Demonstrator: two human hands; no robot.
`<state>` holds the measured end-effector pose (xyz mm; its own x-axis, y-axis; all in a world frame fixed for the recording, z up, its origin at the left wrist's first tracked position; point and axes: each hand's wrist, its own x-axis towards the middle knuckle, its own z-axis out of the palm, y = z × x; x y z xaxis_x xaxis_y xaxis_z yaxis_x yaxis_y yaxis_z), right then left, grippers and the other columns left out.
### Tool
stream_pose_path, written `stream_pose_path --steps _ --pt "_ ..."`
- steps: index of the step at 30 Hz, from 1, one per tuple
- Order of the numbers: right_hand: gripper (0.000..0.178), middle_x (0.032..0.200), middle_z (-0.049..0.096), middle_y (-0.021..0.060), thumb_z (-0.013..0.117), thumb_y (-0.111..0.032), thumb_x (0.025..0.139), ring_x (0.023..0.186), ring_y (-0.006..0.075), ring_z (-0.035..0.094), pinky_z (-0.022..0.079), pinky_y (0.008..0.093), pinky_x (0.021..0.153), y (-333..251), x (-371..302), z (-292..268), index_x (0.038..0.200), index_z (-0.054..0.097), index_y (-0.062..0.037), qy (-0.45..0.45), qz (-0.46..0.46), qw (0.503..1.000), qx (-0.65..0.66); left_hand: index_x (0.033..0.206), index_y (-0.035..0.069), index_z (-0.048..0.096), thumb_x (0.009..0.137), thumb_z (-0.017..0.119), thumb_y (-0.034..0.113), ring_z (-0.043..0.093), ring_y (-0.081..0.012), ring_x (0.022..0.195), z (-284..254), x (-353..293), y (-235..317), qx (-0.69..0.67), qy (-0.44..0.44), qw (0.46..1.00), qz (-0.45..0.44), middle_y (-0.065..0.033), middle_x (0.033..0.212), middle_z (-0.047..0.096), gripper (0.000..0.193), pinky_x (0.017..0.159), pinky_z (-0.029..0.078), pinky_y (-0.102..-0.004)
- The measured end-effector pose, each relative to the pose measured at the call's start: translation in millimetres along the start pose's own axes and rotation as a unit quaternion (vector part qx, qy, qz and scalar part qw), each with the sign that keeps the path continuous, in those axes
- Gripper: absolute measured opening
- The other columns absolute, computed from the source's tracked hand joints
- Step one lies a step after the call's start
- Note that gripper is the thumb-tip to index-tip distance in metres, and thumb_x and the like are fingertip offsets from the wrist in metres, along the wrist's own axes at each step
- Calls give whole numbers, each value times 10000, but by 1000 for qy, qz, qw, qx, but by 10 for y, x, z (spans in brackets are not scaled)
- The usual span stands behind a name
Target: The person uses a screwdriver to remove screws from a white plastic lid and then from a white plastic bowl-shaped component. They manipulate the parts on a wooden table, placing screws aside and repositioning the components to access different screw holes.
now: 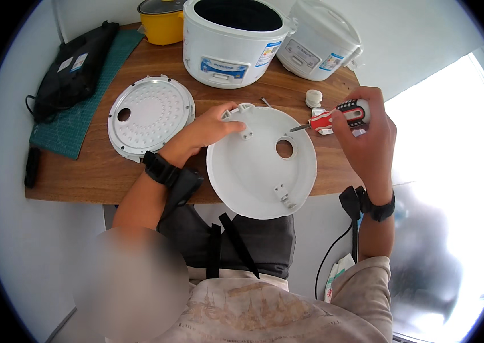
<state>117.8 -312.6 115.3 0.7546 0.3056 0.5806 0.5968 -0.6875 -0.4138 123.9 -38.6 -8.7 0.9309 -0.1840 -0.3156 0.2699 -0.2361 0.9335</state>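
Observation:
My left hand (217, 127) grips the upper left edge of a round white plastic rice cooker lid shell (253, 171), its thumb on the inner face near a small bracket. The shell is tilted and reaches past the table's front edge; a round hole shows right of its middle. In my right hand (363, 134) is a screwdriver (333, 118) with a red, black and white handle. Its tip points left, over the shell's upper right rim; whether it touches cannot be told. Left of the shell lies a round metal inner lid plate (153, 117) with a hole and many dimples.
A white rice cooker body (227, 48) stands open at the back, beside a closed white cooker (317, 43) and a yellow pot (163, 26). A small white cap (313, 98) sits right of the shell. A black device (76, 71) lies on a green cutting mat (66, 130).

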Motion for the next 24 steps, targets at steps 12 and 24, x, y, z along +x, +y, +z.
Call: stream_pose_path --steps 12,24 --pt "290 769 651 62 746 -155 829 591 131 618 498 256 559 117 2 93 1041 564 -79 -9 20 1000 16 1422 11 482 896 707 307 633 -210 1104 -49 5 -4 -10 -34 999 -19 -161 1271 607 644 923 510 -304" --pt "283 930 657 73 699 -79 905 833 101 664 599 256 694 107 -42 -64 1119 525 -20 18 148 958 243 1422 27 483 967 621 317 584 -227 1201 -40 -87 134 -32 17 998 46 -186 1340 571 557 986 476 -320"
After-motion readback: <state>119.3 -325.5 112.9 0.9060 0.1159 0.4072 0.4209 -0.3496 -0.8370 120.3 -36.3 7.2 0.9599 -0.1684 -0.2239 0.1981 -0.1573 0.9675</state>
